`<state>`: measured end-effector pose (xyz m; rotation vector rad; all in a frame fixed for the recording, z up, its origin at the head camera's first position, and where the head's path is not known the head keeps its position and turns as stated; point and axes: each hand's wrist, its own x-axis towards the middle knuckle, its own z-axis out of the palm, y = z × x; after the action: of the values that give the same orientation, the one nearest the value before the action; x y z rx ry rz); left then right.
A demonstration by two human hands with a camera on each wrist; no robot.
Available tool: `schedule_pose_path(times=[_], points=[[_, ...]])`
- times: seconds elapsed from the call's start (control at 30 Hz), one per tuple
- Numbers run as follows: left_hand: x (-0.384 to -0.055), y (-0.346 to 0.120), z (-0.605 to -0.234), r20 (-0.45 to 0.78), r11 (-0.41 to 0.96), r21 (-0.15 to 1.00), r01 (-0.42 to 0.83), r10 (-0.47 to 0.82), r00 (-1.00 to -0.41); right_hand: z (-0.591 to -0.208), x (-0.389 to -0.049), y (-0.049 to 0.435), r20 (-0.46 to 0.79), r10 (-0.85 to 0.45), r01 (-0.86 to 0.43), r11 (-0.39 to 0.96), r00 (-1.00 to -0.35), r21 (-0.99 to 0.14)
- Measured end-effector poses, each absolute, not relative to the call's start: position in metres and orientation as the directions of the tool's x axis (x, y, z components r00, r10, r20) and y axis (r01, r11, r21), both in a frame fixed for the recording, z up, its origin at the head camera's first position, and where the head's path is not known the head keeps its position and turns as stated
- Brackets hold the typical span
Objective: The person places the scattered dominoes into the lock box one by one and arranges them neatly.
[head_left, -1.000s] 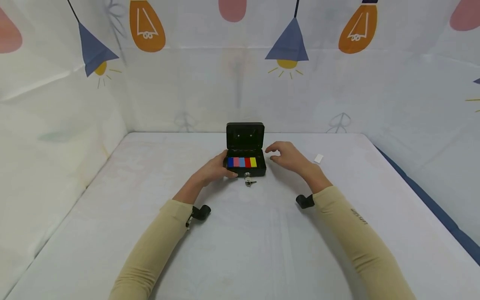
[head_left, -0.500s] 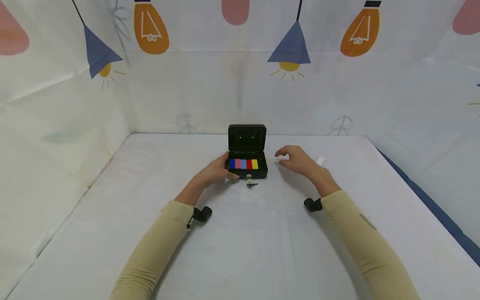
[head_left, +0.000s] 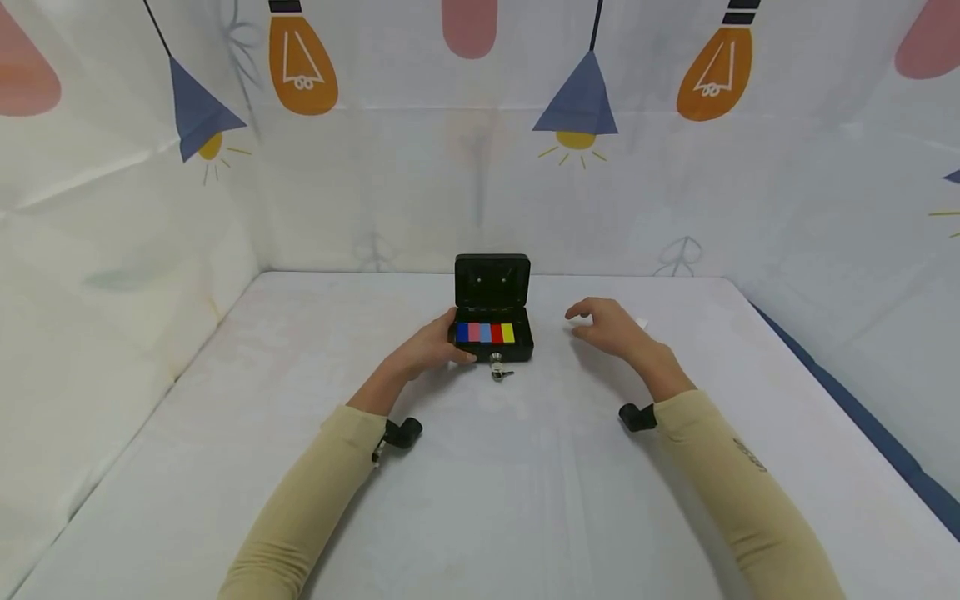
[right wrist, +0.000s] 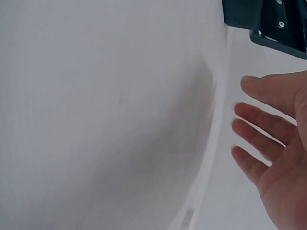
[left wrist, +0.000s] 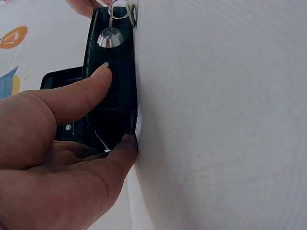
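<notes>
A black cash box (head_left: pixel 492 281) stands on the table with its lid raised. Several coloured blocks (head_left: pixel 485 333) lie side by side in it: blue, pink, light blue, red and yellow. Keys (head_left: pixel 498 372) hang from the silver lock (left wrist: pixel 110 38) on its front. My left hand (head_left: pixel 429 346) grips the box's left front corner, thumb on the front wall and fingers (left wrist: pixel 125 149) along the side. To the right of the box and apart from it, my right hand (head_left: pixel 611 325) hovers with nothing in it, fingers loosely bent and spread in the right wrist view.
Partly hidden behind the right hand, a small white flat piece (head_left: pixel 642 322) lies on the table (head_left: pixel 510 483). White sheeting (head_left: pixel 390 183) with printed lamps and bulbs rises behind the table and at both sides.
My right hand has moved away from the box to the right, toward the white piece, which it now partly hides. The left hand keeps its grip on the box.
</notes>
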<state>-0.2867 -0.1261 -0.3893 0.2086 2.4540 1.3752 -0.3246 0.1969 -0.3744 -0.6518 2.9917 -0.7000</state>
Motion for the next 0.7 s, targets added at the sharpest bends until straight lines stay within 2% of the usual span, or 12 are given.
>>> schedule_pose_path(times=[0.7], points=[[-0.284,-0.127,-0.390,-0.195,0.527,0.850,-0.018,0.282,-0.940,-0.376,-0.321,0.235,0.096,-0.327,-0.337,0.855,-0.940,-0.393]])
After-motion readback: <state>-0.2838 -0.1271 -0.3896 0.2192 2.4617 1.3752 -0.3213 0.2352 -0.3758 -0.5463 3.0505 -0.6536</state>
